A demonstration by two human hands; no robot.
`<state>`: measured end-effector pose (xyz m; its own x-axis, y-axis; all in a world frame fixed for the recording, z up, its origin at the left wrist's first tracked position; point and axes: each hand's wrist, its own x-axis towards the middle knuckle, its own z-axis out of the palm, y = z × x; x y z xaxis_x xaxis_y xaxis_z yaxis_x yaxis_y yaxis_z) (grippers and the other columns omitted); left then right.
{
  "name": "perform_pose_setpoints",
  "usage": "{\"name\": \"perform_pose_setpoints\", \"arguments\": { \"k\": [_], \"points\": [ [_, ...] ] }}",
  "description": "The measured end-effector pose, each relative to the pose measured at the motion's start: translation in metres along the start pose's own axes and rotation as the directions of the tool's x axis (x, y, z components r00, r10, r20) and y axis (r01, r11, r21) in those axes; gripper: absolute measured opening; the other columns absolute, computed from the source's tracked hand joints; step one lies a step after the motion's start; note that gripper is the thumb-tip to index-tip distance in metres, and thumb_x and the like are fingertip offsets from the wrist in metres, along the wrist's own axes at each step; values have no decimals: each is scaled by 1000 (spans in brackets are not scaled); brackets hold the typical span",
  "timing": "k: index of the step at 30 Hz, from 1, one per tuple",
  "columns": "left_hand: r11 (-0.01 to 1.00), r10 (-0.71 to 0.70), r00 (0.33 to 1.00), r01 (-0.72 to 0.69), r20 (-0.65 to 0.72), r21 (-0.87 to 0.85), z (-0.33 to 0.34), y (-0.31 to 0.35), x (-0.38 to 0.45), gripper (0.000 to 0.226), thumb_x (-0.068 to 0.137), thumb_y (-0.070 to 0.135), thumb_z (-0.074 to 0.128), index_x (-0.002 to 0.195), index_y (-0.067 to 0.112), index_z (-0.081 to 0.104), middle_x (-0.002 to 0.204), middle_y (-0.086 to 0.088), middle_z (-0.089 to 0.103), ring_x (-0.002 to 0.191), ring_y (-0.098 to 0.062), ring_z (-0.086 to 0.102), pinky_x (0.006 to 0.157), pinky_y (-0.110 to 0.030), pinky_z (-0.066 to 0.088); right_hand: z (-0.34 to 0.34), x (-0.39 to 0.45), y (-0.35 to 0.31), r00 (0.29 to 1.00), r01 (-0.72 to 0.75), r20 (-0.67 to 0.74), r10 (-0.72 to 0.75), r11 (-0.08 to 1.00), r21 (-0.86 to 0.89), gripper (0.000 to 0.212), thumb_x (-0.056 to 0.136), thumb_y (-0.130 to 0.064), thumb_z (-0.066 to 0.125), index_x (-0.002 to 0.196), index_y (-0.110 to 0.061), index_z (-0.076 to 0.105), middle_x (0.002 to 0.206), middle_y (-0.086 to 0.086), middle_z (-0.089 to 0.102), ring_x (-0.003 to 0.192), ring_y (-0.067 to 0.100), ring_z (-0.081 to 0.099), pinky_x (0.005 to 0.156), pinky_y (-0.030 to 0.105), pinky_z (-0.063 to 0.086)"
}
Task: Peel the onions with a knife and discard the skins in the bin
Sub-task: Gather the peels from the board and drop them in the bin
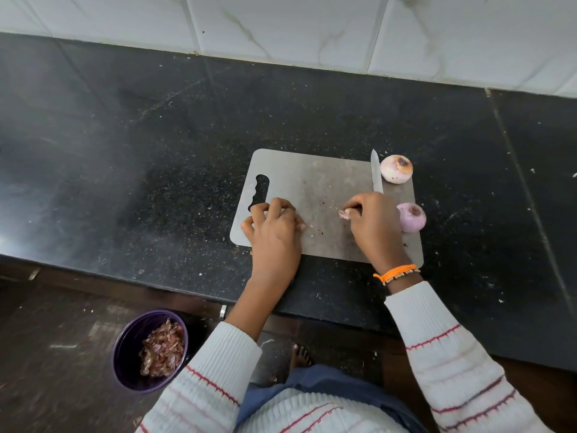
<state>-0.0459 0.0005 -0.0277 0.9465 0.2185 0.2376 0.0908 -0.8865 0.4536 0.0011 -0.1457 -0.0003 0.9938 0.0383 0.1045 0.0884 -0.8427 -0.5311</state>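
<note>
Two peeled purple onions lie at the right edge of the steel cutting board [312, 182], one at the far corner [396, 169] and one nearer [412, 217]. The knife [376, 171] lies on the board with its blade pointing away from me, and its handle is hidden under my right hand. My right hand [373, 226] pinches a small pinkish scrap of onion skin [344, 214] at its fingertips. My left hand [274, 228] rests on the board's left part with fingers curled, and pale skin bits show between them. The purple bin [125, 342] stands on the floor at lower left, holding several skins.
The board sits on a black speckled counter [156, 182] with small crumbs scattered about. A white tiled wall [281, 23] runs behind it. My bare foot [299, 354] stands on the dark floor below the counter edge, right of the bin.
</note>
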Motion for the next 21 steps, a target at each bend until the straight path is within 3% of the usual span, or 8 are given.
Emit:
{"name": "perform_pose_setpoints", "arguments": {
  "k": [3,7,13,18,21],
  "points": [
    [1000,-24,1000,24,17,-3,-7,-3,-3,11,88,19,58,87,14,67,116,3,55,112,-27,36,77,-27,7,11,1,3,996,-36,74,42,996,-85,20,89,-3,52,100,-3,70,104,13,65,94,24,60,78,30,46],
    [998,-55,998,56,41,-19,-14,-6,-9,13,90,21,56,91,13,67,119,5,54,116,-26,33,83,-32,13,20,-11,-2,990,57,137,-44,994,-93,21,91,-4,50,100,0,68,102,14,61,94,25,58,79,31,44],
    [996,-71,997,73,35,-53,-22,-8,-18,14,89,14,53,90,14,66,117,5,54,114,-24,33,80,-31,13,28,-34,-21,983,167,104,-153,976,-143,31,86,-28,63,101,-1,65,104,11,56,98,23,50,83,33,42],
    [996,-72,997,73,33,-58,-25,-8,-20,13,89,13,53,91,14,66,117,6,54,113,-23,33,78,-28,9,32,-38,-29,976,207,93,-196,969,-134,15,89,-13,58,93,-2,67,98,11,59,93,24,53,72,26,34],
    [995,-77,997,78,22,-68,-25,-9,-21,11,88,13,55,89,13,66,116,4,56,111,-24,35,77,-27,9,36,-38,-30,977,206,95,-193,966,-157,16,90,-6,53,94,-4,68,96,10,60,88,22,55,66,24,34]
  ]
}}
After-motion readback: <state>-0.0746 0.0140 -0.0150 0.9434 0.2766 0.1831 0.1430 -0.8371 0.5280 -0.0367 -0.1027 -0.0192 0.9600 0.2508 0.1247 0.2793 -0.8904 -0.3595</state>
